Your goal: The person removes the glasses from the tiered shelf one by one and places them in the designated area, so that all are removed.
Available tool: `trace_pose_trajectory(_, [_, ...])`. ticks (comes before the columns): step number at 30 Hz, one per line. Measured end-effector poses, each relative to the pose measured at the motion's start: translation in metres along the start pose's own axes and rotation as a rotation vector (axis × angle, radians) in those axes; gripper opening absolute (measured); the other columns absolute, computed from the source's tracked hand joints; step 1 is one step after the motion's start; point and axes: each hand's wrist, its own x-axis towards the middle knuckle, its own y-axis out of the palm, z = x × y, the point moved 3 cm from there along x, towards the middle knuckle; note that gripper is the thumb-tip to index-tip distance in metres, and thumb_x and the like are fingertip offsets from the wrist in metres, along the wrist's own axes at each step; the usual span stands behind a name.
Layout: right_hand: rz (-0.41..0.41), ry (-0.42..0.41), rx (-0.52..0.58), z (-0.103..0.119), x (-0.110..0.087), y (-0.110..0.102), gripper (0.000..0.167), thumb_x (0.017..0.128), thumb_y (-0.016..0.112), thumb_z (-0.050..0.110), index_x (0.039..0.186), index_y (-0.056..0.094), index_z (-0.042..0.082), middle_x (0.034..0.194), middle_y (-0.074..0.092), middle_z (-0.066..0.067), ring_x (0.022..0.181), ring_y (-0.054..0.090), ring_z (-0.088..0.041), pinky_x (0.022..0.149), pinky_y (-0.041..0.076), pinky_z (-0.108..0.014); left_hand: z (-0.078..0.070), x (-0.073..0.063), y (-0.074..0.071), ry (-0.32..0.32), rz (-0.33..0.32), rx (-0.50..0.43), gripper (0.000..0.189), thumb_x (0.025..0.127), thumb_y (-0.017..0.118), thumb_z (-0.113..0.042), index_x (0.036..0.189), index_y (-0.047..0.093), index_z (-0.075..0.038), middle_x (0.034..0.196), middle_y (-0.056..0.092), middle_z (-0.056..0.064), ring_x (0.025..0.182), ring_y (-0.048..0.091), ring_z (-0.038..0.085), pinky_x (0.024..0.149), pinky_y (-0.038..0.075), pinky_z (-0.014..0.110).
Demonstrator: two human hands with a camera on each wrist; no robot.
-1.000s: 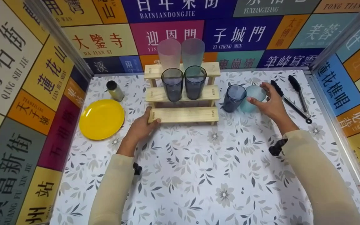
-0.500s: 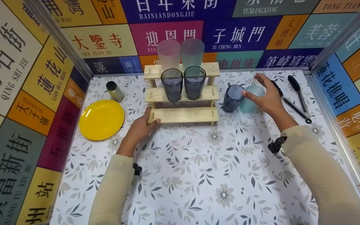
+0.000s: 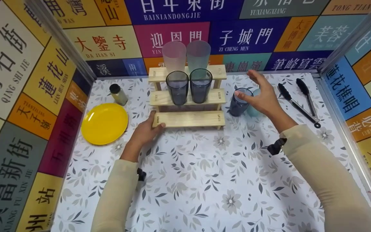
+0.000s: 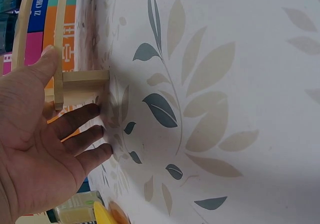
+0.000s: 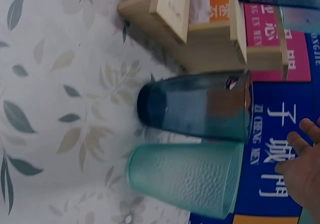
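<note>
while the left hand [image 3: 144,132] pinches the wooden rack [image 3: 190,119], the right hand [image 3: 264,98] hovers spread and empty
blue cup [image 5: 190,104] stands upright below it, right of the rack, teal cup [image 5: 185,176] just beside

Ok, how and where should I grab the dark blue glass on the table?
I'd take the dark blue glass by its upper wall just below the rim, the right hand coming from the near side, thumb near, fingers far. It stands upright and widens toward the rim, so it should resist slipping down; the pale green glass stands close on its right, leaving little finger room.
</note>
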Motion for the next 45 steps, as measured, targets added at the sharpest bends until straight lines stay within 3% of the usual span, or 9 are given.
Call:
trace_pose_trajectory(9, [0.037,-0.06,0.015,0.026,0.009,0.03,0.102,0.09,0.091,0.051,0.173,0.038,0.024,0.175,0.046,0.0,0.165,0.04,-0.025,0.137,0.029,-0.052,0.001,0.001,0.0,0.009,-0.008,-0.002,0.092,0.109,0.056,-0.066,0.179,0.012,-0.027,0.17,0.049,0.025,0.152,0.053,0.048,0.127,0.041,0.062])
trace_pose_trajectory(17, [0.091,-0.092,0.108,0.047,0.02,0.056,0.105,0.087,0.096,0.04,0.172,0.039,0.014,0.173,0.047,-0.006,0.162,0.045,-0.027,0.135,0.033,-0.049,-0.001,-0.002,-0.001,0.0,-0.006,-0.008,0.092,0.11,0.055,-0.066,0.18,0.01,-0.025,0.173,0.044,0.025,0.155,0.05,0.049,0.129,0.038,0.062])
trace_pose_trajectory(26, [0.113,-0.102,0.098,0.068,0.025,0.079,0.11,0.084,0.098,0.045,0.171,0.04,0.013,0.167,0.054,-0.009,0.156,0.05,-0.027,0.132,0.04,-0.045,-0.001,-0.003,0.0,0.012,-0.018,-0.018,0.091,0.11,0.056,-0.064,0.18,0.012,-0.026,0.171,0.048,0.026,0.152,0.053,0.049,0.127,0.041,0.063])
trace_pose_trajectory(35, [0.126,-0.085,0.102,0.081,0.03,0.093,0.11,0.083,0.098,0.049,0.171,0.041,0.016,0.167,0.056,-0.009,0.155,0.054,-0.026,0.129,0.043,-0.047,0.002,-0.003,0.001,0.082,-0.04,0.001,0.088,0.111,0.059,-0.059,0.179,0.016,-0.02,0.162,0.056,0.03,0.142,0.062,0.051,0.119,0.047,0.064])
trace_pose_trajectory(45, [0.092,-0.088,0.112,0.092,0.033,0.101,0.102,0.081,0.099,0.048,0.163,0.049,0.015,0.154,0.065,-0.011,0.15,0.061,-0.029,0.125,0.048,-0.045,0.004,0.0,0.002,0.053,-0.03,-0.011,0.091,0.11,0.057,-0.063,0.18,0.014,-0.022,0.166,0.052,0.029,0.148,0.058,0.049,0.124,0.044,0.061])
